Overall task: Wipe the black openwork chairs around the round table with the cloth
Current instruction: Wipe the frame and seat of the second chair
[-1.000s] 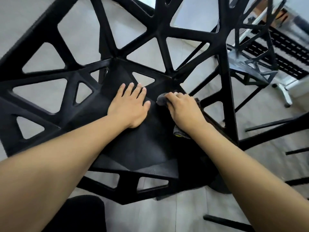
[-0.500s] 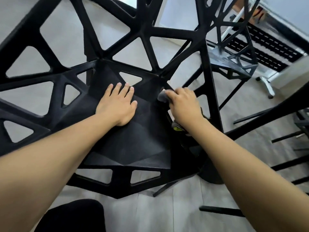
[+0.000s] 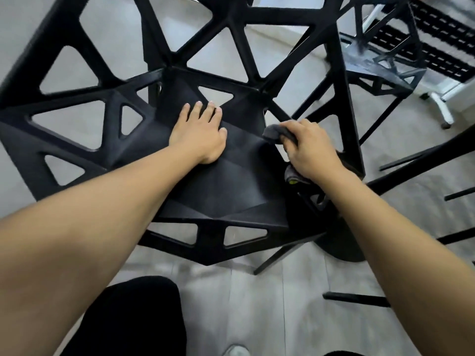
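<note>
Both hands are on the near black chair (image 3: 221, 191) in my head view: my left hand (image 3: 199, 136) lies flat on the seat, fingers straight and close together, bracing it; my right hand (image 3: 312, 150) grips the grey cloth (image 3: 273, 132), bunched against the seat's right edge. I judge this chair only partly wiped, its openwork back still to do. A second black chair (image 3: 380, 65) at far right looks untouched. No round table is visible.

The black openwork chair (image 3: 218, 191) stood upright; the dark grey cloth (image 3: 273, 132) lay bunched under curled fingers (image 3: 295, 127) at its seat's right edge.
</note>
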`<state>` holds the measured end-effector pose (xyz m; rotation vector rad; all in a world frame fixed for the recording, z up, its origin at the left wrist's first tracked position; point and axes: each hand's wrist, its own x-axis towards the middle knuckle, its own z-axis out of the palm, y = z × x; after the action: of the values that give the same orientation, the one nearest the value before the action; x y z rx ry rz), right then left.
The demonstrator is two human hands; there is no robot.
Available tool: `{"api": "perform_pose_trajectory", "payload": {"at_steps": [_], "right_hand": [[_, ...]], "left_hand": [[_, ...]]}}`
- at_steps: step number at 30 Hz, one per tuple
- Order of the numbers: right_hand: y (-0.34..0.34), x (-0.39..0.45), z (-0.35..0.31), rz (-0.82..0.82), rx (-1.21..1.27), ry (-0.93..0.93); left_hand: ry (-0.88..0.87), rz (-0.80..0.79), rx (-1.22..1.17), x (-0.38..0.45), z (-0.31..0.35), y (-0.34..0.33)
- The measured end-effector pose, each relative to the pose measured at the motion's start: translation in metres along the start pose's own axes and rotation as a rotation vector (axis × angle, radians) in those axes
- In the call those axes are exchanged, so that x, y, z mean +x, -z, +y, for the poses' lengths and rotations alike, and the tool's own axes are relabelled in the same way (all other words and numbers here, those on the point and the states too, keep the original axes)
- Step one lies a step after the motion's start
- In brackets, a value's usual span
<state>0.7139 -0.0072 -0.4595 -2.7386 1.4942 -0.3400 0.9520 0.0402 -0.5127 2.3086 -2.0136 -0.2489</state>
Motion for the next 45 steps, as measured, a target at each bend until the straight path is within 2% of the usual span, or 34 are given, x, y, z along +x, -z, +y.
{"api": "perform_pose_trajectory", "payload": {"at_steps": [6,9,12,14,16,18,20,22,24,26,28,31,37,40,42,45], "right_hand": [[0.021,-0.059,-0.049,-0.109,0.001,0.119],[0.025,-0.093,-0.072,-0.159,0.112,0.197],[0.032,-0.113,-0.057,-0.195,0.27,0.17],[0.03,-0.12,-0.044,-0.123,0.279,0.177],[0.024,-0.124,-0.043,0.015,0.294,0.155],[0.015,-0.127,-0.053,0.133,0.311,0.098],[0.009,-0.129,-0.063,0.21,0.299,0.008],[0.007,-0.128,-0.068,0.244,0.284,-0.047],[0.005,-0.127,-0.07,0.252,0.281,-0.086],[0.002,-0.127,-0.073,0.271,0.274,-0.127],[-0.002,-0.129,-0.084,0.302,0.242,-0.168],[-0.016,-0.13,-0.111,0.322,0.116,-0.174],[-0.024,-0.106,-0.2,0.224,0.018,-0.108],[-0.042,-0.078,-0.285,0.168,0.085,-0.006],[-0.048,-0.059,-0.331,0.128,0.184,-0.009],[-0.047,-0.051,-0.335,0.088,0.234,0.045]], "left_hand": [[-0.013,-0.012,0.004,-0.003,0.002,0.002],[-0.022,-0.026,-0.019,-0.004,0.002,0.008],[-0.045,-0.044,-0.158,-0.007,-0.002,0.022],[-0.078,-0.08,-0.297,-0.021,-0.012,0.032],[-0.129,-0.055,-0.297,-0.049,-0.03,0.036],[-0.15,0.107,-0.188,-0.089,-0.059,0.036],[-0.103,0.36,-0.097,-0.136,-0.089,0.039],[0.07,0.599,-0.032,-0.177,-0.12,0.047],[0.309,0.706,-0.149,-0.202,-0.143,0.056],[0.444,0.586,-0.552,-0.206,-0.163,0.053],[0.423,0.438,-1.003,-0.202,-0.165,0.05],[0.493,0.424,-1.304,-0.204,-0.15,0.048],[0.533,0.399,-1.375,-0.206,-0.147,0.055],[0.539,0.365,-1.394,-0.207,-0.148,0.056],[0.54,0.354,-1.396,-0.208,-0.15,0.057],[0.556,0.368,-1.377,-0.208,-0.149,0.06]]}}
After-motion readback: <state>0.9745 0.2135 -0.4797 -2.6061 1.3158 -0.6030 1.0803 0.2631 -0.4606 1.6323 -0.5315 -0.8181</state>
